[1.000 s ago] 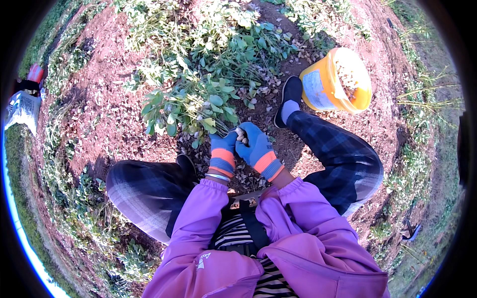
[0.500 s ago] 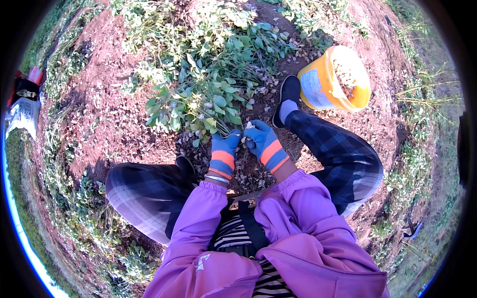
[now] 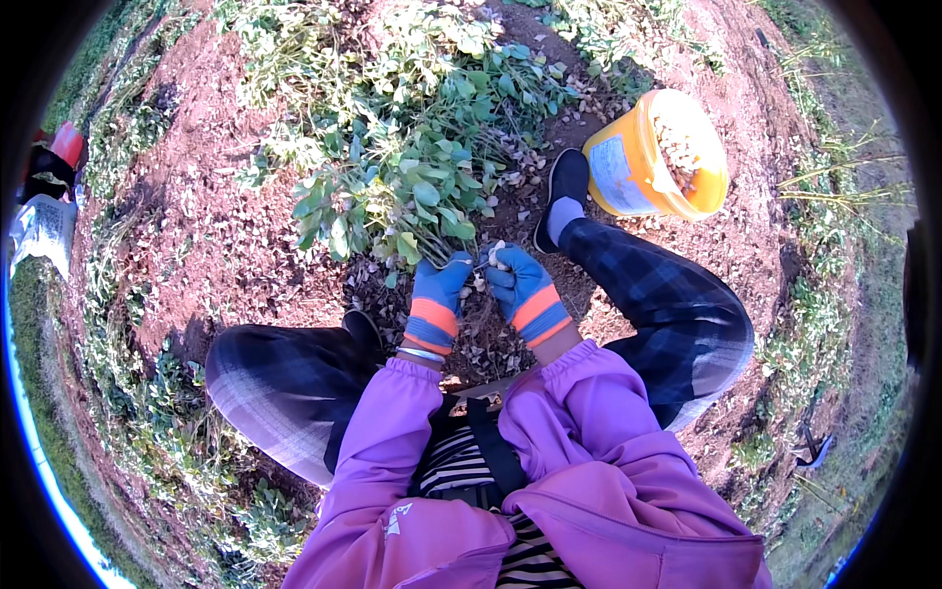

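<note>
My left hand (image 3: pixel 439 287), in a blue glove with orange and grey cuff bands, is closed round the stem ends of a leafy peanut plant (image 3: pixel 412 191). The plant's leaves spread away from me over the soil. Close beside it, my right hand (image 3: pixel 520 283), gloved alike, has its fingers curled at the root end. Pale peanuts (image 3: pixel 497 255) show at its fingertips; its exact hold is partly hidden by the glove. A yellow-orange bucket (image 3: pixel 643 167) stands tilted beyond my right foot, with many peanuts (image 3: pixel 677 147) inside.
My bent legs frame the work spot, a dark shoe (image 3: pixel 566 191) near the bucket. More pulled plants (image 3: pixel 422 49) lie in a heap ahead. A white sack (image 3: pixel 44 231) and a red item (image 3: pixel 67 145) are at far left. A blue-edged tool (image 3: pixel 814 454) lies at far right.
Both hands have shifted slightly, with the left moving a little left and the right fingers curling closer at the root end. The plant's leaves have moved slightly. The bucket stays in place.
</note>
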